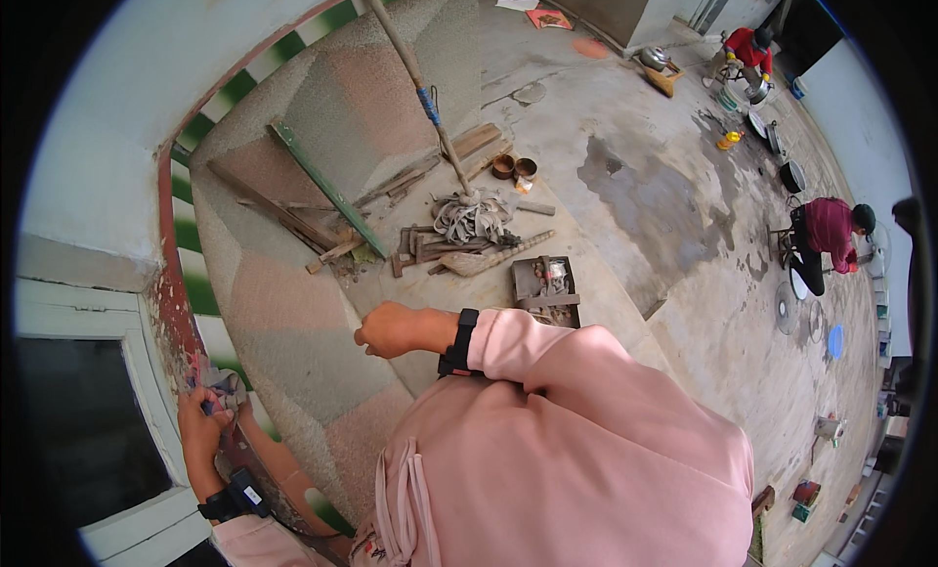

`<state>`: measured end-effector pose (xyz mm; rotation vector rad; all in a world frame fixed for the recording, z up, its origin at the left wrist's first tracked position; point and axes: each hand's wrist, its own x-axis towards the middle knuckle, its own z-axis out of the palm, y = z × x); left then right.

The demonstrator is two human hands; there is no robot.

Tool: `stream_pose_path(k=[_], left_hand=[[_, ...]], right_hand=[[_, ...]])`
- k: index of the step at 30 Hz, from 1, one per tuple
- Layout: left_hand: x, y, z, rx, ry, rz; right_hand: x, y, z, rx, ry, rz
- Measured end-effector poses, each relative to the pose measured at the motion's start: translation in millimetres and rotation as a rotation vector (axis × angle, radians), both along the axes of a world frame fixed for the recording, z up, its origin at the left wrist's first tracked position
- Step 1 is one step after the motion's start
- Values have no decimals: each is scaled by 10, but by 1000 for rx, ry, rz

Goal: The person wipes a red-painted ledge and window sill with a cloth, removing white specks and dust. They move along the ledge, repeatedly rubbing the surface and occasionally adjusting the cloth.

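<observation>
At the lower left, my left hand (202, 422) is closed round a crumpled grey and pinkish cloth (227, 385). The cloth lies against the peeling red-painted edge (168, 318) beside a window frame. My right hand (389, 329) is in the middle of the view, away from the cloth, with its fingers curled in and nothing visible in them. A dark band circles each wrist, and pink sleeves cover both arms. Beyond my right hand, a mop (473, 218) with a grey rag head and a long wooden handle stands among loose wood pieces.
A green plank (327, 191) leans near the wall. An open box (545, 291) with odds and ends sits past my right forearm. Two brown bowls (515, 166) stand by the wood. Farther right, a person in maroon (829, 227) and one in red (750, 51) work among basins and pots.
</observation>
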<state>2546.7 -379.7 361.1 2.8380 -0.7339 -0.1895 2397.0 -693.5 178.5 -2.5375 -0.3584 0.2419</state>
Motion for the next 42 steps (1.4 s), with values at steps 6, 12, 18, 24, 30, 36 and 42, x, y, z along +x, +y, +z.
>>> stream_pose_path(k=[6, 12, 18, 24, 30, 36, 42], left_hand=[[490, -89, -56, -7, 63, 140], [1039, -213, -79, -34, 44, 169], [1929, -515, -94, -14, 36, 154], [2522, -658, -224, -88, -93, 192], [2397, -756, -163, -97, -121, 179], [1793, -799, 4, -83, -4, 201], [840, -622, 123, -63, 115, 233]], right_hand=[[522, 107, -110, 69, 32, 78], [1426, -75, -31, 131, -50, 149], [2091, -455, 51, 146, -76, 88], [2397, -593, -54, 209, -90, 96], [2611, -408, 24, 183, 7, 239], [2660, -144, 140, 197, -31, 315], [2582, 209, 403, 261, -201, 340]])
